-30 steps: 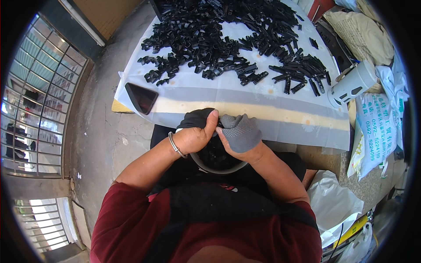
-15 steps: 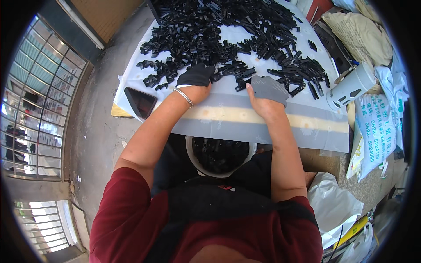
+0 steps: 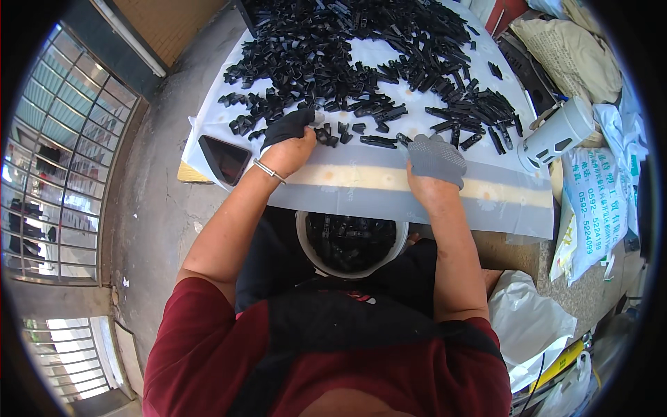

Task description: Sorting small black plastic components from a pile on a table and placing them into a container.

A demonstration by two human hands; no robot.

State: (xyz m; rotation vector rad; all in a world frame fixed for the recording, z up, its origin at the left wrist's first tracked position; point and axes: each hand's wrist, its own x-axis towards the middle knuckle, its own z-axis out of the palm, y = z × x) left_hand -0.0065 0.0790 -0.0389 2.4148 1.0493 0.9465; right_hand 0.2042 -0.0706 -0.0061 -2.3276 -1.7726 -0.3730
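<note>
A big heap of small black plastic parts (image 3: 361, 62) covers a table under a white-and-grey cloth (image 3: 389, 187). My left hand (image 3: 290, 142), in a dark fingertip glove with a metal bracelet at the wrist, rests on loose black parts at the heap's near edge. My right hand (image 3: 434, 163), in a grey dotted glove, lies palm down on the cloth beside a black part (image 3: 379, 141). Whether either hand grips a part is hidden under the gloves. A white bucket (image 3: 351, 240) holding black parts sits between my knees below the table edge.
A dark phone (image 3: 224, 158) lies at the table's left corner. A white cylindrical container (image 3: 556, 132) stands at the right edge, with printed sacks (image 3: 597, 201) and white bags (image 3: 531, 326) beyond. A barred gate (image 3: 55, 167) closes the left side over concrete floor.
Both hands rose from over the bucket to the table. They then spread apart, the left into the parts at the heap's edge, the right onto the cloth.
</note>
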